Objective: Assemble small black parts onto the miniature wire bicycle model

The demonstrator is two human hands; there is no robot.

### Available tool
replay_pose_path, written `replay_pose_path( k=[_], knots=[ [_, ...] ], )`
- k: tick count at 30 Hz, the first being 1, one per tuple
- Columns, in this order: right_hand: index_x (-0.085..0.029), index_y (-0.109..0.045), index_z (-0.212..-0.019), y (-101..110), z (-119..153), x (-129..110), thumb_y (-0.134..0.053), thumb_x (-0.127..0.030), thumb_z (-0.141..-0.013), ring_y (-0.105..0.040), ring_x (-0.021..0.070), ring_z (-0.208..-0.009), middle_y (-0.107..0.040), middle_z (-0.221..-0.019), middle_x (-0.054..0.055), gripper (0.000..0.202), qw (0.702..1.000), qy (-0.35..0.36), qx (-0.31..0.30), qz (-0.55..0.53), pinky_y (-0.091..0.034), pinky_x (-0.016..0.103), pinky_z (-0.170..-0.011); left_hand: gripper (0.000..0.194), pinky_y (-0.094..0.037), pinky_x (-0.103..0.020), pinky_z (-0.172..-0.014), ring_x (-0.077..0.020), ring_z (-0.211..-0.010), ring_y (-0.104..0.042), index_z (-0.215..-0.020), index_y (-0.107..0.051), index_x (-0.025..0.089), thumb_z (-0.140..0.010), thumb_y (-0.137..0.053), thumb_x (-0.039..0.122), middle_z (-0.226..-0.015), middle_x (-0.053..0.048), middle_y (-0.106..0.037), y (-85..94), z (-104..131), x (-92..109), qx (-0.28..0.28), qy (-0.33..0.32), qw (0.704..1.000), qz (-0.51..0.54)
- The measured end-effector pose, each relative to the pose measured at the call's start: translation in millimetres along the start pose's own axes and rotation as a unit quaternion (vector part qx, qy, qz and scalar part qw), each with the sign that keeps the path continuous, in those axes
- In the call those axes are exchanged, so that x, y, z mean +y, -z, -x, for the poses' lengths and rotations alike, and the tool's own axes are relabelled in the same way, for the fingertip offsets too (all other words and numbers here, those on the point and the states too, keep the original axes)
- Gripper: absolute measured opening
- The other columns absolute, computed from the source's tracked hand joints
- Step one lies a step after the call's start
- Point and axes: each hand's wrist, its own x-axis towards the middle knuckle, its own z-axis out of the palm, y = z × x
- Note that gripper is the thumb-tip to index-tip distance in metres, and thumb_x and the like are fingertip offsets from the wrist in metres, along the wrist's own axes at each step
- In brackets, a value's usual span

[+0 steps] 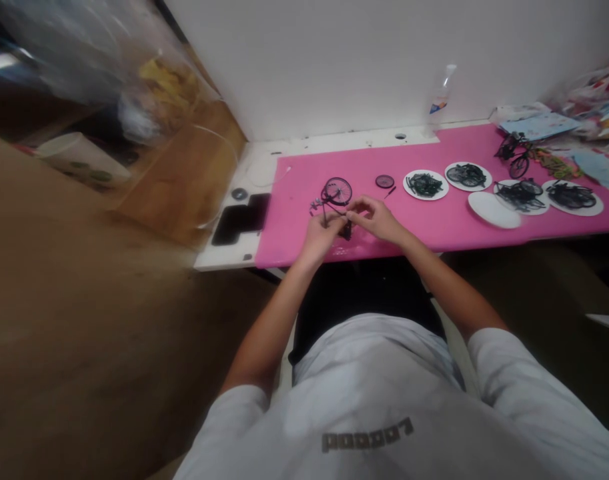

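Both hands pinch a small model bike (pixel 334 203) just above the pink surface (pixel 434 230): left hand (pixel 320 235) on the frame, right hand (pixel 379 219) on a tiny part. It looks light and fragile; the frame seems safer to hold than the spokes.

Your white table (pixel 264 157) runs along the wall, with a pink mat (pixel 434 230) covering most of it. On the mat you have a loose wheel (pixel 385 181), five white plates (pixel 494 210), four of them holding dark parts, and a finished small bike (pixel 514 155). Left of the mat lie a black phone (pixel 240 219) and a small round disc (pixel 239 194). A clear bottle (pixel 441 93) stands at the wall.
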Motion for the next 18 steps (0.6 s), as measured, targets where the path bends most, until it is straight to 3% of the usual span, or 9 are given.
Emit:
replay_pose_path(
  k=[6, 18],
  knots=[
    [-0.023, -0.077, -0.104, 3.2, -1.9, -0.2, -0.082, -0.055, -0.088, -0.073, 0.021, -0.092, -0.08, -0.101, 0.005, 0.036, 1.0, -0.002, -0.024, -0.016, -0.063, 0.037, -0.083, 0.019, -0.062, -0.03, -0.069, -0.0156, -0.065, -0.072, -0.084, -0.074, 0.015, -0.086, -0.082, 0.033, -0.076, -0.006, -0.078, -1.8, 2.6, 8.2, 0.005, 0.042, 0.999, 0.011],
    [-0.022, -0.086, -0.097, 4.1, 2.6, -8.5, -0.083, -0.044, -0.086, -0.078, 0.0234, -0.09, -0.085, -0.098, 0.007, 0.025, 0.999, -0.007, 0.036, 0.03, -0.063, 0.036, -0.077, 0.019, -0.063, -0.031, -0.074, -0.0162, -0.071, -0.075, -0.08, -0.072, 0.016, -0.082, -0.081, 0.032, -0.083, -0.008, -0.081, 1.1, -1.2, -4.5, -0.002, 0.081, 0.994, 0.068]
  ],
)
